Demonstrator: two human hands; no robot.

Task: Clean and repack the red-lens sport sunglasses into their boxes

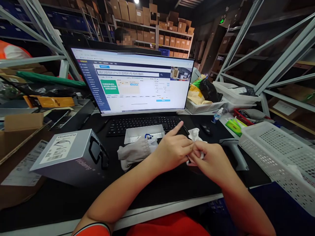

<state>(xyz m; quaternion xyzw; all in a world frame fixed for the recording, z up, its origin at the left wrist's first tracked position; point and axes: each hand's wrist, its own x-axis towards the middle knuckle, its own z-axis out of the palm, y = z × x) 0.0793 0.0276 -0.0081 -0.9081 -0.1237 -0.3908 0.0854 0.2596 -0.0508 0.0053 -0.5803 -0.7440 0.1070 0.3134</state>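
- While both hands meet above the black counter (169, 188), the right hand (213, 162) pinches a crumpled white tissue (195, 135) between its fingers.
- The left hand (172, 150) presses against the right; whether it grips the tissue is hidden, and its raised index finger points far, beside a black pen (185, 129).
- The tissue lies right of a gray cloth pouch (134, 152), its long axis running near to far.

A black desktop (61, 205) carries a black keyboard (142, 126) at the far side, with a shallow silver open box (144, 132) and a crumpled grey cloth pouch (134, 152) near it. A grey-and-white cardboard box (71, 157) sits left; a black mouse (206, 129), grey handheld barcode scanner (233, 152) and white plastic mesh basket (278, 157) sit right.
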